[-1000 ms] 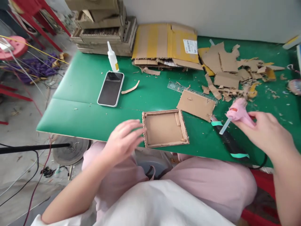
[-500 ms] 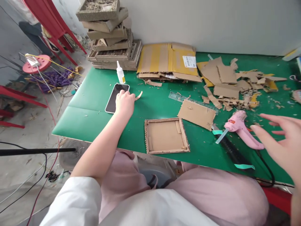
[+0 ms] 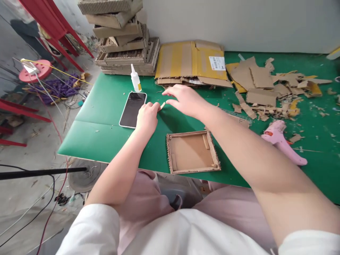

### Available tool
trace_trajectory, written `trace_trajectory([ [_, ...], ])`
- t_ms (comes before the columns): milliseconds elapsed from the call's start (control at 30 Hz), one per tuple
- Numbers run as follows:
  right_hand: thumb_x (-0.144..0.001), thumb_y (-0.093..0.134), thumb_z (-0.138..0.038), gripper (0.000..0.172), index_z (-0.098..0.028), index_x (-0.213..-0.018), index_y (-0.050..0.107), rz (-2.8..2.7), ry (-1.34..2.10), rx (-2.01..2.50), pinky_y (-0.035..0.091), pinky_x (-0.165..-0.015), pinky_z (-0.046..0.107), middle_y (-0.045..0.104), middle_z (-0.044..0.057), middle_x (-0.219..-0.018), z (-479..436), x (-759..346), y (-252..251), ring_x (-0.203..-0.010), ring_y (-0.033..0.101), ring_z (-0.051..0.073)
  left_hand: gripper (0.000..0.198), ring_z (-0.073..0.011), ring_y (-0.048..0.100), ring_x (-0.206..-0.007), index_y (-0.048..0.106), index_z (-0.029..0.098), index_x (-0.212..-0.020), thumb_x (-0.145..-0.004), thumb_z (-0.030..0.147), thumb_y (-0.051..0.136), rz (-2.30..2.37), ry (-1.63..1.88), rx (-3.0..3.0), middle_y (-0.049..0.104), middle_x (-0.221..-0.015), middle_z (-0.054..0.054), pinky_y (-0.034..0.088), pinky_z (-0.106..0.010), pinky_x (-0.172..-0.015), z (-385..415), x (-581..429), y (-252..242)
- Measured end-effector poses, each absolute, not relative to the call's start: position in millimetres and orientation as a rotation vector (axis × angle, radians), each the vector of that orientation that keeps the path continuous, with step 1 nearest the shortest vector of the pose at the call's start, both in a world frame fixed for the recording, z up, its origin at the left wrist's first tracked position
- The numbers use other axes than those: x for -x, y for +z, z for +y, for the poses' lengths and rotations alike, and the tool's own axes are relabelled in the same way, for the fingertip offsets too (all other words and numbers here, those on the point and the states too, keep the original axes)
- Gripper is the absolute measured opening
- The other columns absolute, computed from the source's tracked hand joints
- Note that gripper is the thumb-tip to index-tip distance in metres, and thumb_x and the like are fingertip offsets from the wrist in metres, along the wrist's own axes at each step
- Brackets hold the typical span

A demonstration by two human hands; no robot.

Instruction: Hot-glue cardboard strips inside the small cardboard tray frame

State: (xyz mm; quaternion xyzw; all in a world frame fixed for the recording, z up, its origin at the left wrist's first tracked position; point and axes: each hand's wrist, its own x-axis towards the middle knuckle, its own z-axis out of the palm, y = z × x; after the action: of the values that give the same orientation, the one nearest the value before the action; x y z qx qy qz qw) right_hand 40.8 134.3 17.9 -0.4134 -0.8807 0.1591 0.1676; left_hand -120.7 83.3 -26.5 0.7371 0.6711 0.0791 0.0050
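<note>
Nearest me, just below and between my two hands, lies the shallow square cardboard tray with raised corrugated edges (image 3: 193,152), close to the near lip of the green table mat (image 3: 106,102). My left hand (image 3: 147,118) is curled narrow, pinching the thin curved cardboard strip (image 3: 162,105) whose tip pokes out past its fingers. My right hand (image 3: 184,100) hovers just beyond that strip, fingers spread wide and holding nothing. Touching the left hand's outer side is the white-cased smartphone with a dark screen (image 3: 132,109). To the right of my right forearm rests the pink hot-glue gun (image 3: 282,141). Beyond the phone stands the small white glue bottle (image 3: 135,79). I judge the strip could buckle if pinched harder, and my left hand could shove the phone.
</note>
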Motion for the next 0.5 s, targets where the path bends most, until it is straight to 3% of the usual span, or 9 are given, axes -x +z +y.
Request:
trace_trajectory([
  [67,-0.083,0.062,-0.020,0.034,-0.015,-0.116,0.064,-2.622,0.511,1.251,0.045,-0.087,0.033,0.065,0.011,-0.115,149.6,-21.0,4.5,-0.102,0.060,0.021,0.031,-0.0224,0.060,-0.087,0.063,0.017,-0.098,-0.084,0.003,0.039,2.066,0.282,-2.300,0.064,-0.094,-0.010,0.046,-0.034,-0.081,83.2,120.9,-27.6],
  [200,-0.081,0.062,-0.015,0.019,-0.015,-0.097,0.072,-2.671,0.544,1.294,0.046,-0.082,0.031,0.072,0.007,-0.096,157.2,-11.7,-11.8,-0.093,0.064,0.020,0.029,-0.0244,0.059,-0.092,0.062,0.016,-0.101,-0.085,0.005,0.041,2.035,0.347,-2.296,0.064,-0.099,-0.012,0.046,-0.036,-0.083,83.5,123.5,-29.7],
  [333,-0.078,0.060,-0.009,0.018,-0.017,-0.086,0.074,-2.470,0.582,1.306,0.047,-0.081,0.032,0.073,0.003,-0.088,145.5,-25.9,-9.4,-0.087,0.064,0.017,0.023,-0.0246,0.059,-0.092,0.063,0.019,-0.104,-0.086,0.014,0.050,2.022,0.511,-2.168,0.069,-0.093,-0.008,0.045,-0.038,-0.084,82.8,125.0,-27.8],
  [500,-0.075,0.068,-0.017,0.007,-0.019,-0.079,0.073,-2.109,0.786,1.182,0.052,-0.076,0.033,0.072,0.000,-0.080,119.0,-52.3,0.9,-0.076,0.065,0.015,0.018,-0.0209,0.062,-0.090,0.071,0.019,-0.095,-0.080,0.024,0.062,1.843,0.812,-1.891,0.071,-0.095,-0.006,0.047,-0.034,-0.083,74.0,123.1,-18.1],
])
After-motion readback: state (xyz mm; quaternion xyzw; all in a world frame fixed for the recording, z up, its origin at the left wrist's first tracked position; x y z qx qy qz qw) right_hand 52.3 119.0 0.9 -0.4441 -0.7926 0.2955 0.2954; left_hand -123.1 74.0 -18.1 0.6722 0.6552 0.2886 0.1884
